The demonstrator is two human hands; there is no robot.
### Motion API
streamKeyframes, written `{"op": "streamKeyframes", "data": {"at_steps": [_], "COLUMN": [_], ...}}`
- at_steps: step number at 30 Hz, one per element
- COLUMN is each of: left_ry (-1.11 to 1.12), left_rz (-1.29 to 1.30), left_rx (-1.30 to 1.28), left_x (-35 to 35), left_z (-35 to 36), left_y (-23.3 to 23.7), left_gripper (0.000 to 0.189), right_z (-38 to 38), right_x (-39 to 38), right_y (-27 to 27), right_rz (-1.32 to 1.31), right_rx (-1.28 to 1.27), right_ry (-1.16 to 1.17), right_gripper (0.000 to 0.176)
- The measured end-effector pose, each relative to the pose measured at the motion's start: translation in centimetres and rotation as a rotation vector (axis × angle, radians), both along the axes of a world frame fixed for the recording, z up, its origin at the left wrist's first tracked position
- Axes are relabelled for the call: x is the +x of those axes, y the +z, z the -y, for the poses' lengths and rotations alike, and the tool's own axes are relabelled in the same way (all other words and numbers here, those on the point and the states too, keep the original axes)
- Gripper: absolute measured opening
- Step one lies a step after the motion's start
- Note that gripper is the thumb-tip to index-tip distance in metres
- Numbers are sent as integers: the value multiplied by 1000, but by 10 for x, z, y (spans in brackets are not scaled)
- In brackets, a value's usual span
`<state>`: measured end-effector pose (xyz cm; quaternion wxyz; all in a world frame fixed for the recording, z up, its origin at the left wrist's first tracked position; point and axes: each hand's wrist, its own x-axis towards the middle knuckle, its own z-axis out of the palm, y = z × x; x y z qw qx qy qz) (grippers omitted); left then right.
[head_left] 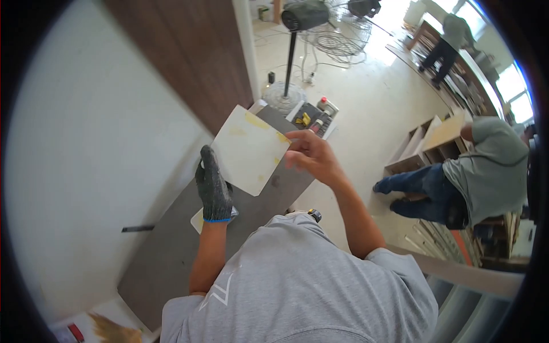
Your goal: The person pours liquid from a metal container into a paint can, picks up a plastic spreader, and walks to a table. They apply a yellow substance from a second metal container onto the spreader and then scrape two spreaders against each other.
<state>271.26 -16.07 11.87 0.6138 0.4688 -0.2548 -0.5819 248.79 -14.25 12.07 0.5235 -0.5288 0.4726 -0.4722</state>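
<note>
A white square panel with yellowish smears along its upper and right edges is held up over a dark grey board. My left hand, in a dark glove with a blue cuff, grips the panel's left side. Bare and slightly blurred, my right hand is at the panel's right corner, its fingers bent and apart; whether they touch the edge is unclear. Partly hidden beneath my left wrist, another white piece lies on the grey board.
A stand fan stands ahead, near a tray with bottles and a yellow item. Coiled cable lies on the floor. One person is at the right by a wooden cabinet, another person farther back.
</note>
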Motion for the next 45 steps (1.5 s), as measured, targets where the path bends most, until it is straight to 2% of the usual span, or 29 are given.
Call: {"op": "streamKeyframes", "data": {"at_steps": [3, 6, 12, 24, 27, 30, 36, 39, 43, 45], "left_ry": [-42, -25, -44, -121, -160, -183, -140, -159, -189, -198], "left_rz": [-19, 1, -44, -62, -45, -29, -64, -12, -26, 3], "left_rx": [-59, 10, -59, -35, -40, -26, -38, -61, -74, -56], "left_x": [-6, -1, -3, -6, -7, -6, -2, -1, -4, -6], "left_z": [2, -8, -14, -22, -23, -21, -19, -19, -20, -22], "left_y": [-6, -2, -15, -10, -11, -13, -14, -18, -20, -16], "left_gripper": [42, 41, 41, 45, 45, 45, 44, 43, 45, 52], "right_z": [11, 9, 7, 3, 9, 8, -3, -3, -4, -1], "right_x": [-2, -3, 4, 9, 2, 0, -3, -3, -1, 1], "right_y": [-4, -12, -21, -4, -21, -12, -1, -13, -2, -5], "right_rz": [64, 182, 35, -272, -423, -338, -288, -132, -239, -333], "right_rx": [151, 107, 91, -236, -298, -182, -190, -112, -275, -449], "right_ry": [-91, -48, -101, -289, -320, -303, -45, -105, -163, -248], "right_gripper": [24, 18, 19, 26, 28, 29, 22, 18, 19, 23]}}
